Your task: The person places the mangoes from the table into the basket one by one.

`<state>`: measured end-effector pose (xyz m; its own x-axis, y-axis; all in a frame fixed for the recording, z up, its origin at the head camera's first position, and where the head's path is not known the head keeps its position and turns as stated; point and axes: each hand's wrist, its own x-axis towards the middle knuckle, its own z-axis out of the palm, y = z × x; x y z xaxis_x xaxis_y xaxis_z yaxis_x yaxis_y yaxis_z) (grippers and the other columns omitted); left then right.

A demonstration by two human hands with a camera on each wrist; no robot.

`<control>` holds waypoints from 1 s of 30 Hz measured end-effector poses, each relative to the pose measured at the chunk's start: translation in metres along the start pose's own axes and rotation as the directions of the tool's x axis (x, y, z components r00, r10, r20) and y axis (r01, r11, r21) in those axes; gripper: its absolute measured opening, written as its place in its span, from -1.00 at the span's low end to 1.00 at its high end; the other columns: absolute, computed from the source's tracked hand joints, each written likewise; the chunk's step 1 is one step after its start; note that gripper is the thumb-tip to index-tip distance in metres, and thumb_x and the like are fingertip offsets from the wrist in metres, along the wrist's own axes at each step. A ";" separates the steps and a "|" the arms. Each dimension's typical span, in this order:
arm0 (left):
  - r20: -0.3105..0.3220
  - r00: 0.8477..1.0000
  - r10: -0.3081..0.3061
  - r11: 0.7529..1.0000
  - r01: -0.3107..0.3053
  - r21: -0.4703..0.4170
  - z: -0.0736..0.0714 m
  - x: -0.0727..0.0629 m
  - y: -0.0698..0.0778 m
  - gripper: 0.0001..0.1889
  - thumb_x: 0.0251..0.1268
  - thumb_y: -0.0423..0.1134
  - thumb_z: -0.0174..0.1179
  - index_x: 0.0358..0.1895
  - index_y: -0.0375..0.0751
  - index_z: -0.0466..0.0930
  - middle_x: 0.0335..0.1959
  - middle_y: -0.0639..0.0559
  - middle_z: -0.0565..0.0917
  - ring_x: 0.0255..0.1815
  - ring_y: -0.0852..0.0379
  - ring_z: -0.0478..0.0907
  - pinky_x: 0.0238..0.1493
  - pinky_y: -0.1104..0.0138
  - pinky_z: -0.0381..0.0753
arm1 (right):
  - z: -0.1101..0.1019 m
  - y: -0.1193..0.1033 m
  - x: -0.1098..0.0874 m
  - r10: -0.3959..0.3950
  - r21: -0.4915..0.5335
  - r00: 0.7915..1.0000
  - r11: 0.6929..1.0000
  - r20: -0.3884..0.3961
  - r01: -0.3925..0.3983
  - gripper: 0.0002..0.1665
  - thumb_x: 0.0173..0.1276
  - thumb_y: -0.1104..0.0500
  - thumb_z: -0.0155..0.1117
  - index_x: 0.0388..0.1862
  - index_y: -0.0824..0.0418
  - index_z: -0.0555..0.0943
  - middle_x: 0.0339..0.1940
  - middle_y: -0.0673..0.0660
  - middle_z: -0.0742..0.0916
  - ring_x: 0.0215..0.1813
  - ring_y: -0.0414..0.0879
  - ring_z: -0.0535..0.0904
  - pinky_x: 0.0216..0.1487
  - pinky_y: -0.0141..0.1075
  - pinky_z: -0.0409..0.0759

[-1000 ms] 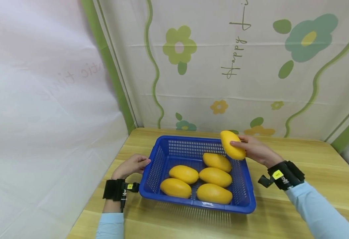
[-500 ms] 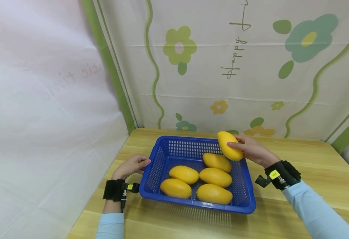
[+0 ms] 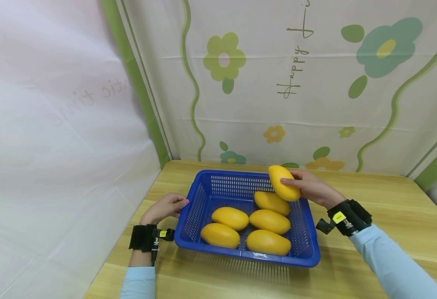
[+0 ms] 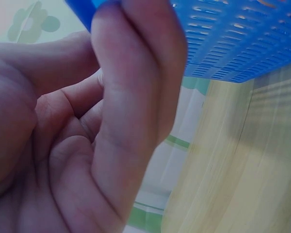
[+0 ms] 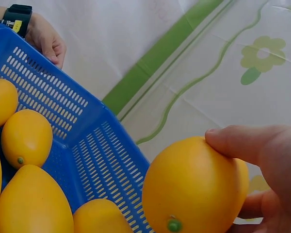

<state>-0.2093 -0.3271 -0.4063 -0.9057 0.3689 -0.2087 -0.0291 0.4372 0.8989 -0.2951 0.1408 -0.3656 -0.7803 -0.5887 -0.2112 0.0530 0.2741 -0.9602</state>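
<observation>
A blue plastic basket (image 3: 218,250) with slotted walls holds several yellow mangoes (image 3: 267,242) lying on its floor. My left hand (image 3: 166,207) pinches the basket's left rim between thumb and curled fingers; the left wrist view shows those fingers (image 4: 131,87) up against the blue rim. Above the back right corner, my right hand (image 3: 312,186) grips another mango (image 3: 283,183), thumb on the near side and fingers behind. This held mango is tilted and overlaps the back wall in the head view. Its green stem end shows in the right wrist view (image 5: 194,187).
The basket stands on a light wooden table (image 3: 383,199). Behind it hangs a white curtain (image 3: 256,104) printed with flowers, and another white sheet (image 3: 65,158) closes off the left side. Bare wood shows to the basket's right and in front.
My right hand has shifted slightly left with its mango, further over the basket's back right corner. The left hand, the basket and the mangoes inside have stayed put.
</observation>
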 end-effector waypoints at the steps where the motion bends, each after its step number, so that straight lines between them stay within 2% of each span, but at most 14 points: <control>1: 0.000 1.000 -0.001 1.000 0.001 0.001 0.000 0.000 0.000 -0.61 0.62 -0.15 -0.06 -0.03 -0.47 0.61 -0.34 -0.03 0.72 -0.30 0.12 0.73 -0.11 0.19 0.78 | 0.001 -0.001 0.000 0.003 -0.004 1.000 1.000 0.001 -0.003 -0.21 0.57 0.02 0.09 0.56 0.37 0.08 0.11 0.20 0.55 0.02 -0.07 0.59 0.08 -0.25 0.65; 15: 0.004 1.000 -0.012 1.000 0.012 -0.008 0.000 0.001 -0.001 -0.60 0.62 -0.12 -0.06 -0.03 -0.44 0.61 -0.35 0.00 0.72 -0.31 0.12 0.73 -0.11 0.19 0.78 | 0.007 -0.003 0.008 0.006 -0.030 1.000 1.000 0.005 -0.006 -0.28 0.56 0.01 0.10 0.51 0.37 0.19 0.04 0.19 0.55 -0.04 -0.02 0.56 0.02 -0.24 0.64; 30: 0.018 1.000 0.000 1.000 0.001 -0.012 -0.002 0.000 -0.002 -0.58 0.62 -0.12 -0.06 -0.01 -0.48 0.59 -0.31 -0.04 0.74 -0.28 0.12 0.73 -0.09 0.18 0.77 | 0.017 -0.007 0.017 0.000 -0.027 0.999 1.000 0.044 0.001 -0.22 0.56 0.04 0.12 0.57 0.33 0.10 0.22 0.32 0.48 0.04 -0.04 0.58 0.09 -0.21 0.65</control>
<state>-0.2102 -0.3291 -0.4074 -0.8982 0.3831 -0.2157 -0.0346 0.4273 0.9034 -0.2988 0.1160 -0.3657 -0.7521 -0.6215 -0.2192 0.0357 0.2936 -0.9553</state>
